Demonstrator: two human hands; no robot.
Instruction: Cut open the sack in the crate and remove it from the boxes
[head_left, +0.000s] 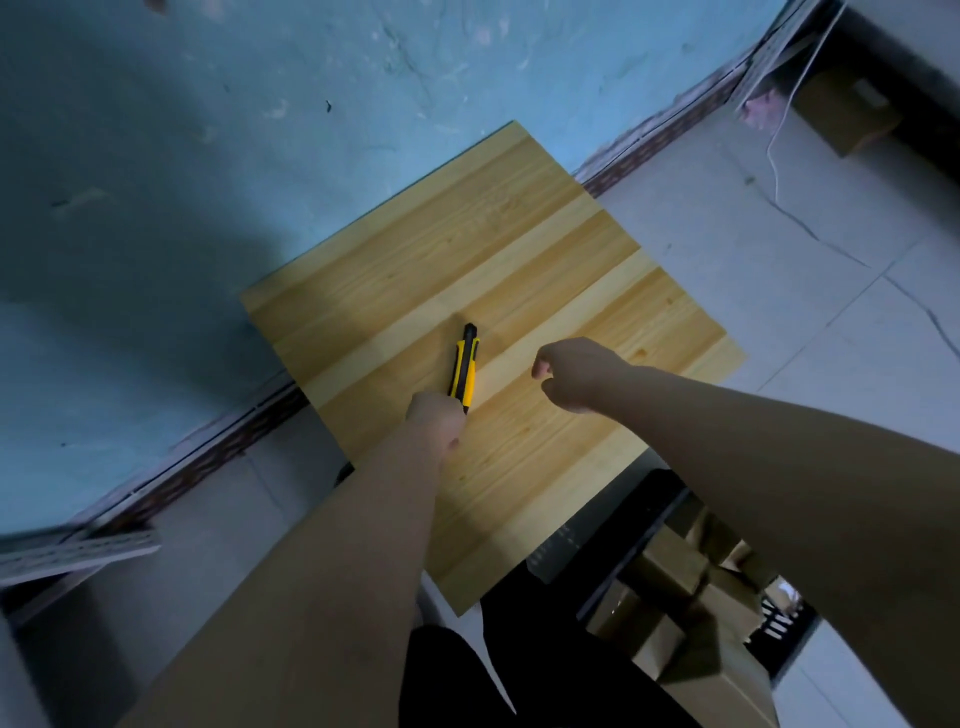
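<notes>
A yellow and black utility knife (464, 367) lies over the middle of a wooden table top (519, 249), its tip pointing away from me. My left hand (435, 423) grips its near end. To the right of the knife, my right hand (574, 373) hovers over the table with curled fingers and holds nothing. Below the table's near right edge stands a dark crate (597, 545) with brown cardboard boxes (685, 613) inside. No sack can be made out in the crate.
The table stands against a blue wall (208, 156) with a dark skirting strip. Grey floor tiles (779, 249) spread to the right, where a cardboard box (847, 111) and a thin white cable (774, 150) lie in the far corner. A flat panel (67, 556) leans at the left.
</notes>
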